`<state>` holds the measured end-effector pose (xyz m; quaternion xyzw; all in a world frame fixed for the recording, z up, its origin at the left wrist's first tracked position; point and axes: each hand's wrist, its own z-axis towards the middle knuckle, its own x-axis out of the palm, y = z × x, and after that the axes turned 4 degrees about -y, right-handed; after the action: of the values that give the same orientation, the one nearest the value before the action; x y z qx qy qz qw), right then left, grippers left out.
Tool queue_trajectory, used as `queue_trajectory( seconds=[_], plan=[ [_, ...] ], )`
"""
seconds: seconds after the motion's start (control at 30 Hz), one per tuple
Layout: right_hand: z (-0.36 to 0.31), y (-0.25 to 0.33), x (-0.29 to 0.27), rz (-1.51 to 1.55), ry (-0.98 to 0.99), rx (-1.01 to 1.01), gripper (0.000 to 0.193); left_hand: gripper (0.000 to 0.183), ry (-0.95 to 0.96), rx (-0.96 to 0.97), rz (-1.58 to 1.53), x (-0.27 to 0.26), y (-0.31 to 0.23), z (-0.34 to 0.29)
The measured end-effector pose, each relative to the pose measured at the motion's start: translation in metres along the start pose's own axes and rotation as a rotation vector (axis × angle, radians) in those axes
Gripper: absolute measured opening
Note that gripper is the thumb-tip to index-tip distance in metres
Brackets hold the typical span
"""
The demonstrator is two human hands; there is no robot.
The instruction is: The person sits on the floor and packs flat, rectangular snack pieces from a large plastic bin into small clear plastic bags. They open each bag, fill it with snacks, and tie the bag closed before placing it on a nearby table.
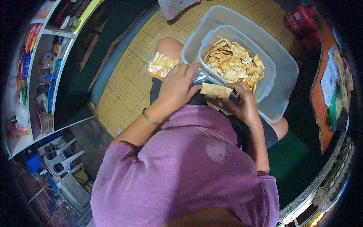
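My left hand [180, 84] is closed on a clear plastic bag [199, 77], near its mouth. The far end of the bag, over my left thigh, is filled with flat golden pastries [162, 65]. In my right hand [244, 104] is a pale, rectangular baked pastry [216, 90], gripped at its right end, its left end close to my left fingertips. Just beyond my hands, a smaller clear plastic tub [269, 64] holds a heap of loose pastries [234, 60]. That tub sits inside a larger translucent bin [289, 72] between my knees.
Yellow patterned floor [124, 83] stretches ahead and to the left. White shelves [38, 75] with packaged goods line the left side, above a white plastic chair [62, 159]. At the far right are a red gas cylinder [300, 20] and a brown board [321, 94] with bags beside it.
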<state>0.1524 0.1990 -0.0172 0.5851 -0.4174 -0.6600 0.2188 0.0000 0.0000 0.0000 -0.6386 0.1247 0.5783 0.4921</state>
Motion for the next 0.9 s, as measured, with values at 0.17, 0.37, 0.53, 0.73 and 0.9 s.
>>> queue_trajectory(
  seconds=[0.17, 0.37, 0.53, 0.73, 0.9],
  plan=[
    [-0.004, 0.003, 0.011, 0.082, -0.046, 0.093, 0.047, 0.051, -0.042, -0.042, -0.107, 0.01, 0.004, 0.001],
    [0.0, 0.013, 0.007, 0.127, -0.037, 0.103, 0.044, 0.043, -0.139, -0.196, -0.278, -0.007, 0.007, 0.007],
    [0.014, 0.024, 0.018, 0.137, -0.144, -0.066, 0.044, 0.04, -0.127, -0.142, -0.272, -0.014, -0.003, 0.005],
    [0.025, 0.025, 0.036, 0.067, -0.206, -0.157, 0.045, 0.037, -0.165, -0.108, -0.314, -0.017, -0.004, 0.005],
    [0.022, 0.024, 0.035, 0.113, -0.142, -0.09, 0.04, 0.036, -0.168, -0.072, -0.346, -0.01, -0.003, 0.003]
  ],
)
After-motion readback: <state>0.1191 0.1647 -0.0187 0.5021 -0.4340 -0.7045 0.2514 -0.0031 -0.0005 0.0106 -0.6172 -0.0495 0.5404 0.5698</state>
